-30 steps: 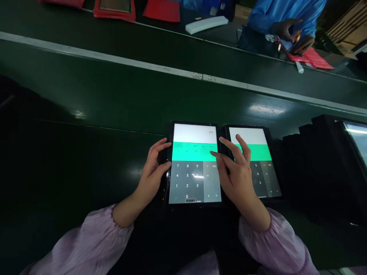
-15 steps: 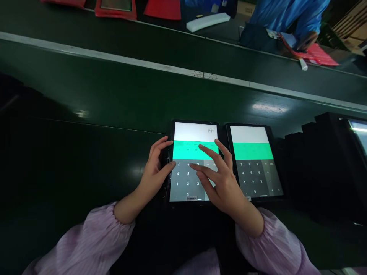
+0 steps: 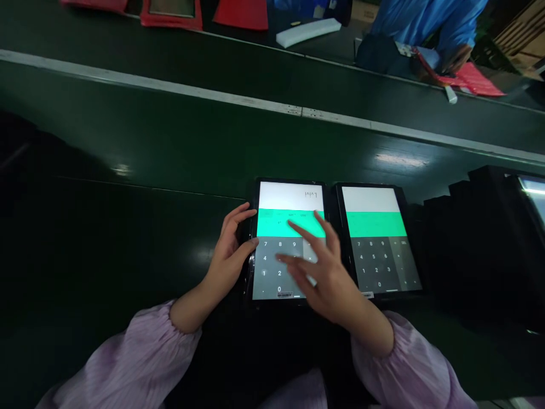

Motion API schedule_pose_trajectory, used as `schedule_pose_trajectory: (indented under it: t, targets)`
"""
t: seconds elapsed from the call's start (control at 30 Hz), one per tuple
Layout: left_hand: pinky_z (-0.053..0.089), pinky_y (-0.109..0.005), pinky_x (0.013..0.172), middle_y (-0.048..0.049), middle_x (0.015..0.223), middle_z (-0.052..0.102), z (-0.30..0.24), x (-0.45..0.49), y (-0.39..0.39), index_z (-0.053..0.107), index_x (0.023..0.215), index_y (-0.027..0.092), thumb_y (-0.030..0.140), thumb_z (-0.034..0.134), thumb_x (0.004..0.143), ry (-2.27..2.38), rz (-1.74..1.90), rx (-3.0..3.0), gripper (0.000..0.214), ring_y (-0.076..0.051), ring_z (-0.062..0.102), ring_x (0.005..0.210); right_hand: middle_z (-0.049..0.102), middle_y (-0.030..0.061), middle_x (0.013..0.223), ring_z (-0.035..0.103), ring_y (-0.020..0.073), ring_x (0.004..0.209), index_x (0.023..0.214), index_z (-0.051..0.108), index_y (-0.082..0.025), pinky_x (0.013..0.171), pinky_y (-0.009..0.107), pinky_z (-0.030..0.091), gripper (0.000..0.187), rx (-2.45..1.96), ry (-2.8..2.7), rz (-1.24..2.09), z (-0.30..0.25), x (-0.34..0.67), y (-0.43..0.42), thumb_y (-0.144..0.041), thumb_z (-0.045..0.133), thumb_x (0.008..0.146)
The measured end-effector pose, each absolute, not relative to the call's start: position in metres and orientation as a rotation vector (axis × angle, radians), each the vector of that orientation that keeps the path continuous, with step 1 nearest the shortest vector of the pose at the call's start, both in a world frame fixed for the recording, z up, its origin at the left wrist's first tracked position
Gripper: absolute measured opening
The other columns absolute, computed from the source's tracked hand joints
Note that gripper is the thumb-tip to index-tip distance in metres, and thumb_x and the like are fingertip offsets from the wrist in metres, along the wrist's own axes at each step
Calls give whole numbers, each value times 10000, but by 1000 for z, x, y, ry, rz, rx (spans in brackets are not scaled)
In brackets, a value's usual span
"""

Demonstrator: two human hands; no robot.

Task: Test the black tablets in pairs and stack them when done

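A lit tablet (image 3: 290, 200) lies flat on the dark bench, its screen showing a calculator keypad, a green band and a short line of characters. My left hand (image 3: 225, 250) holds its left edge, with the thumb on the frame beside the 7 key and the fingers along the upper side. Over the keypad hovers my right hand (image 3: 326, 272), fingers spread and slightly blurred, holding nothing; whether a fingertip touches the glass I cannot tell. Close on the right is a second tablet (image 3: 372, 199) with the same calculator and a blank display line.
Dark stacked blocks (image 3: 477, 227) stand at the right, with another lit screen (image 3: 532, 193) beyond them. Across a pale rail (image 3: 213, 94) lie red pouches (image 3: 240, 14) and a white foam strip (image 3: 309, 32). A person in blue (image 3: 426, 23) works there over a red pouch.
My right hand has shifted slightly left and down over the keypad. The display line has gained a character, and the 1 key looks lit. My left hand stays at the edge.
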State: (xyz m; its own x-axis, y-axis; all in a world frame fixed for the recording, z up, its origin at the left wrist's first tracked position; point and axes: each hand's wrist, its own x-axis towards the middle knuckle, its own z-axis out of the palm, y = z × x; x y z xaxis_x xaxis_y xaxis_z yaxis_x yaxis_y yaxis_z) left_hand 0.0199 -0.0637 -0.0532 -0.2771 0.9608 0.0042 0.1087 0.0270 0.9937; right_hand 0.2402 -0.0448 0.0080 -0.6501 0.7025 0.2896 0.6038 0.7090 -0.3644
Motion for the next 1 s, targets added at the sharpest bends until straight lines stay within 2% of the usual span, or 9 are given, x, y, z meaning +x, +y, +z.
schedule_pose_trajectory:
  t: [0.1, 0.23, 0.43, 0.63, 0.83, 0.9, 1.0]
  targets:
    - [282, -635, 1322, -100, 1584, 554, -53, 19, -64, 692, 1245, 298, 375, 705, 861, 1493, 1334, 1118, 391, -351, 397, 1599, 618, 106, 1571, 314, 407, 1640, 1133, 843, -239, 1209, 697, 482, 360, -1214, -2238, 123, 2, 253, -30, -246, 483, 1115]
    - [313, -636, 1308, -96, 1591, 544, -51, 18, -64, 695, 1239, 300, 385, 714, 854, 1481, 1327, 1095, 395, -358, 401, 1595, 642, 134, 1523, 383, 438, 1589, 981, 843, -198, 1199, 734, 466, 425, -1313, -2162, -35, -9, 259, -21, -277, 452, 1130]
    - [366, -622, 1284, -86, 1607, 537, -50, 16, -64, 686, 1239, 307, 410, 714, 866, 1487, 1291, 1113, 389, -365, 400, 1597, 541, 80, 1644, 268, 430, 1650, 1212, 824, -250, 1234, 745, 422, 381, -1270, -2293, 49, -12, 252, -26, -285, 453, 1135]
    - [364, -617, 1286, -87, 1614, 532, -50, 15, -64, 691, 1224, 309, 412, 705, 881, 1494, 1293, 1107, 358, -363, 412, 1588, 632, 118, 1542, 349, 429, 1614, 1089, 844, -216, 1232, 767, 416, 431, -1344, -2186, 60, -11, 257, -24, -292, 422, 1137]
    - [341, -586, 1313, -83, 1598, 560, -52, 14, -65, 710, 1207, 302, 387, 747, 854, 1487, 1316, 1095, 365, -351, 391, 1607, 565, 78, 1627, 275, 437, 1649, 1216, 830, -289, 1235, 783, 383, 417, -1323, -2298, 178, -6, 254, -25, -310, 422, 1135]
    - [322, -578, 1327, -78, 1590, 572, -53, 15, -66, 717, 1200, 303, 390, 752, 861, 1496, 1327, 1085, 351, -346, 399, 1603, 599, 68, 1595, 351, 391, 1624, 1223, 828, -313, 1240, 713, 423, 436, -1360, -2242, 221, -2, 271, -20, -360, 402, 1141]
    - [326, -554, 1334, -74, 1557, 606, -53, 17, -66, 720, 1189, 302, 427, 718, 908, 1513, 1363, 1079, 307, -337, 407, 1601, 676, 75, 1500, 573, 319, 1463, 1298, 790, -331, 1161, 568, 544, 477, -1647, -1922, 181, 4, 322, -10, -546, 408, 1111]
